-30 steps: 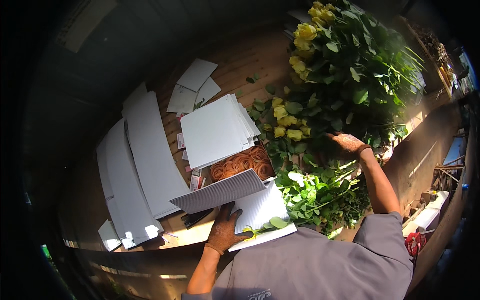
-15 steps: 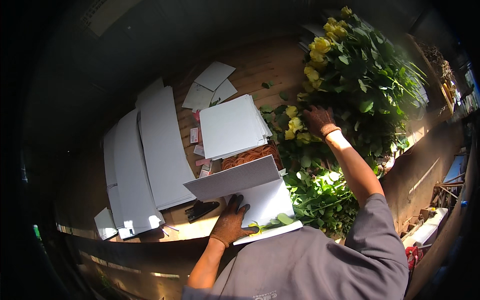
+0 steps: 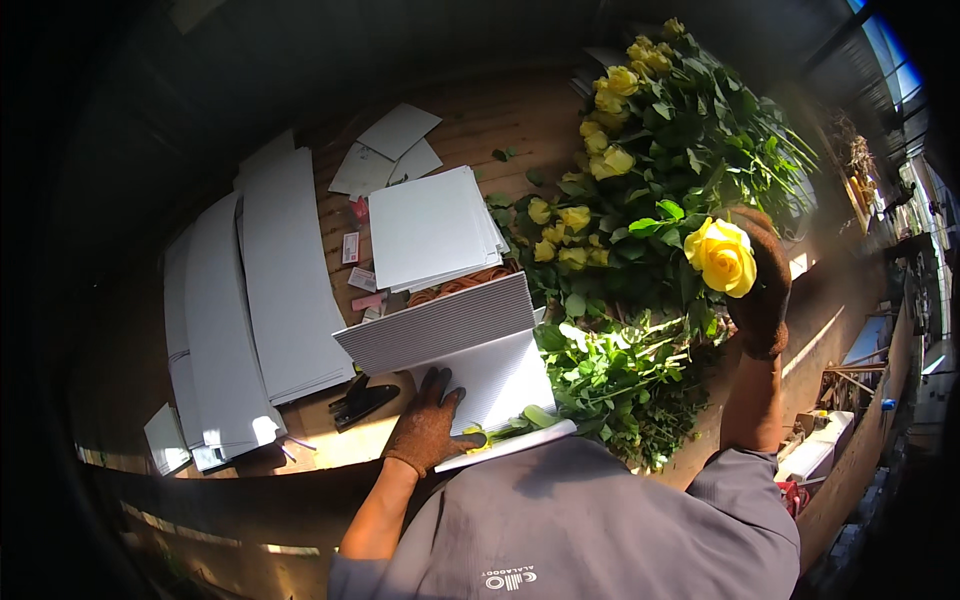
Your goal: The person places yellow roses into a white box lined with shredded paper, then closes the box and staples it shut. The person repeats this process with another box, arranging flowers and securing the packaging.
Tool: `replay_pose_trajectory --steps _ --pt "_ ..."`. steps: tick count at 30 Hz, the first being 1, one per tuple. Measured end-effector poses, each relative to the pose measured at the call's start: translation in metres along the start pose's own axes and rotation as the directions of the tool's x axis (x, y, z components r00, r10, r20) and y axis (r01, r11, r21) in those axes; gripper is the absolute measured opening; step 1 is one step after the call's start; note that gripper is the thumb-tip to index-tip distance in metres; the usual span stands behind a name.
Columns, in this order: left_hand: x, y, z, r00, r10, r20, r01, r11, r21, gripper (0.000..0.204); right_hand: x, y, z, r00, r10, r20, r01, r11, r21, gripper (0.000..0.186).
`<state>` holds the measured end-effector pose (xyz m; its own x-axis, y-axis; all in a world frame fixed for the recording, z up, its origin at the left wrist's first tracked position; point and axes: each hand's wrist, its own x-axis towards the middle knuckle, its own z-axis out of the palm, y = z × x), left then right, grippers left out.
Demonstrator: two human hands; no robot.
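Observation:
At the right, my right hand (image 3: 764,280), in a brown glove, is closed around a single yellow rose (image 3: 721,258), its bloom facing up; the grip on the stem is hidden behind the bloom. My left hand (image 3: 428,424), gloved too, lies with fingers stretched out on a folded white corrugated cardboard sheet (image 3: 495,375), whose far flap stands up. The left thumb rests beside a partly hidden yellow bloom (image 3: 474,437) with green leaves, lying along the sheet's near fold. Beyond my right hand lies a large heap of yellow roses (image 3: 690,130).
A stack of white sheets (image 3: 430,225) rests over orange-brown rubber bands (image 3: 460,285). Long white cardboard sheets (image 3: 285,270) cover the table's left. A black stapler (image 3: 363,402) lies by my left hand. Cut greenery (image 3: 625,380) lies right of the corrugated sheet.
My right hand has come away from the rose heap, toward me and to the right, now with one yellow rose in it. My left hand stays on the corrugated sheet. The view has shifted.

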<state>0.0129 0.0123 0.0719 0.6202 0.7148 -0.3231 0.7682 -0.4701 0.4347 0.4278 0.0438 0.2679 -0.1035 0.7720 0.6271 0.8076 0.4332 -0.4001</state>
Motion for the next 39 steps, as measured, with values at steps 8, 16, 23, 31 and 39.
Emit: replay_pose_trajectory --steps 8,16,23,31,39 --pt "-0.001 -0.015 0.027 0.996 0.005 -0.085 -0.009 0.999 -0.046 0.085 0.008 -0.133 0.057 0.811 -0.270 0.520 0.297 0.954 0.031 0.044" --pt "-0.012 -0.009 0.013 0.991 -0.072 -0.109 0.052 0.982 -0.179 0.087 -0.134 -0.083 0.226 0.481 -0.163 0.861 -0.258 0.913 0.317 0.030" --pt "-0.008 -0.006 0.010 0.999 -0.009 -0.044 0.000 0.979 -0.203 0.057 -0.143 -0.076 0.232 0.432 -0.212 0.876 -0.113 0.952 0.286 0.028" --pt "-0.012 -0.003 0.004 1.000 -0.016 0.003 0.016 0.985 -0.171 0.055 -0.029 0.031 0.151 0.438 0.135 0.889 -0.439 0.895 0.081 0.028" --pt "-0.006 -0.002 -0.006 0.994 -0.020 0.105 0.043 0.974 -0.220 0.052 -0.099 0.155 0.198 0.594 0.588 0.549 0.036 0.662 -0.748 0.044"
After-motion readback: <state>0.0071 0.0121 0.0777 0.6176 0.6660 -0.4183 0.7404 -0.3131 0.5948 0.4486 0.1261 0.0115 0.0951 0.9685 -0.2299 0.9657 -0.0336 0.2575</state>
